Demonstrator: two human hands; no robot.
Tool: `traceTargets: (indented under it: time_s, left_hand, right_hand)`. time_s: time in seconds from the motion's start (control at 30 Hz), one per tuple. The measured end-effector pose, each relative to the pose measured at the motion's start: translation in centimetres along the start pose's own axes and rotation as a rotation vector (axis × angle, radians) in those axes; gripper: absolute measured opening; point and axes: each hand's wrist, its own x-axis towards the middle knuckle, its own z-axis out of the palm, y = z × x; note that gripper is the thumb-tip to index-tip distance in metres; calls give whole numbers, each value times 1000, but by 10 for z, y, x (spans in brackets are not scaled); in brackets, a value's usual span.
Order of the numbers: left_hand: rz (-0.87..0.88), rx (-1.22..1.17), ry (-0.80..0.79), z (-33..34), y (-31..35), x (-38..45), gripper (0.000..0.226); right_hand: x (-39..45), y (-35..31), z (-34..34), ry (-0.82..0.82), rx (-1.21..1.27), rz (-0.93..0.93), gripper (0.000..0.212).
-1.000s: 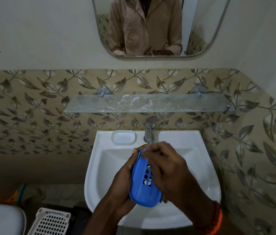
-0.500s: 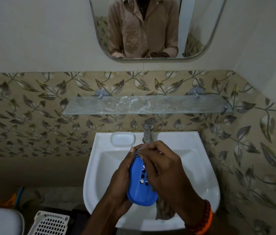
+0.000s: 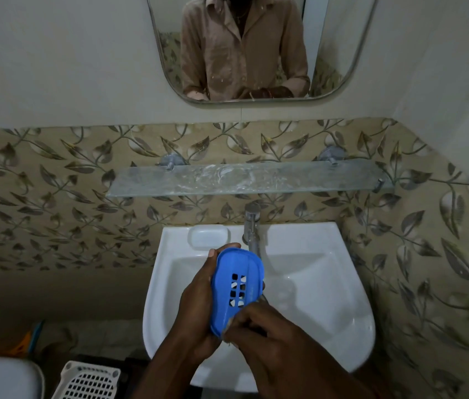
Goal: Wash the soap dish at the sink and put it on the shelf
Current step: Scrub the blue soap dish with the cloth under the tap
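Left hand (image 3: 198,306): fingers curled around the far end and left edge of the blue oval perforated plastic soap dish (image 3: 237,286), gripping it. Right hand (image 3: 259,332): fingers bunched closed against the dish's near end. The dish is tilted on edge above the white ceramic sink (image 3: 328,283), long axis running from the faucet (image 3: 252,226) toward the person. The glass wall shelf (image 3: 250,180) sits above, under a mirror (image 3: 256,47), on leaf-patterned tiles (image 3: 55,197).

Blue soap dish (image 3: 237,286) held tilted over the white sink (image 3: 328,298), left hand (image 3: 198,306) gripping its left edge, right hand (image 3: 268,332) at its near end. Tap (image 3: 252,226) just beyond, glass shelf (image 3: 244,180) above.
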Motion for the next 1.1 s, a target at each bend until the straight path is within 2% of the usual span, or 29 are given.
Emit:
traceTargets:
  time_s: [0.07, 0.1, 0.2, 0.37, 0.5, 0.53, 0.67, 0.73, 0.93, 1.1]
  left_hand:
    - [-10, -18, 3, -2, 2, 0, 46]
    - [-16, -14, -9, -3, 3, 0, 46]
    - [0, 29, -55, -5, 1, -2, 47]
    - [70, 29, -29, -4, 7, 2, 47]
    - [102, 12, 36, -6, 20, 6, 46]
    - [91, 9, 35, -6, 21, 6, 47]
    - [89, 28, -1, -4, 11, 4, 50]
    - [106, 54, 6, -2, 9, 3, 48]
    - [175, 18, 21, -7, 26, 6, 45]
    - [106, -75, 24, 7, 16, 2, 46]
  right_hand:
    - [1, -1, -5, 26, -38, -9, 20]
    - [3, 1, -10, 46, -20, 43, 18]
    - [19, 13, -29, 123, -73, 93, 27]
    - [39, 12, -35, 230, -105, 119, 14]
    - [20, -9, -17, 88, 0, 34, 11]
    - [20, -7, -16, 94, -13, 37, 12]
    - [47, 9, -35, 276, -94, 119, 10]
    - [58, 10, -42, 303, -159, 103, 19]
    - [31, -8, -14, 147, 62, 117, 10]
    - [38, -14, -17, 159, 224, 97, 11]
